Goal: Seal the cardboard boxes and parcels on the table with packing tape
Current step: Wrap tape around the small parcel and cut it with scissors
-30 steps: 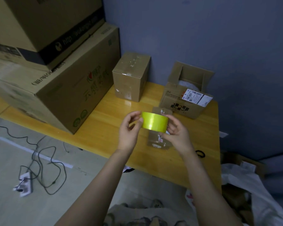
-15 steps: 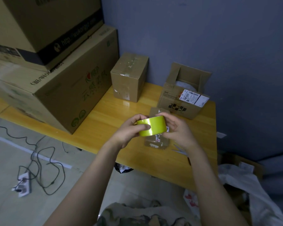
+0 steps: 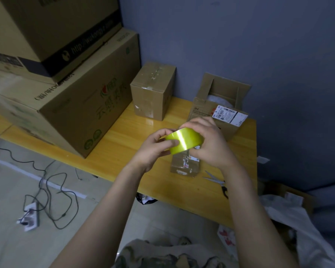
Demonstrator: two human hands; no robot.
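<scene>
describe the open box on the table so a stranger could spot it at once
On the yellow wooden table against the blue-grey wall, look at the far right corner. The open box stands there; unlike the taped box to its left, its flaps stand up and a white shipping label folds over its top edge.

The person's left hand (image 3: 153, 149) and right hand (image 3: 214, 146) are bare. So are the left forearm (image 3: 104, 209) and the right forearm (image 3: 255, 219), as far as the near edge of the view. Between them, low and near, shows a creased garment (image 3: 159, 256) in a camouflage pattern of muted green, brown and grey patches; which garment it is cannot be told.
</scene>
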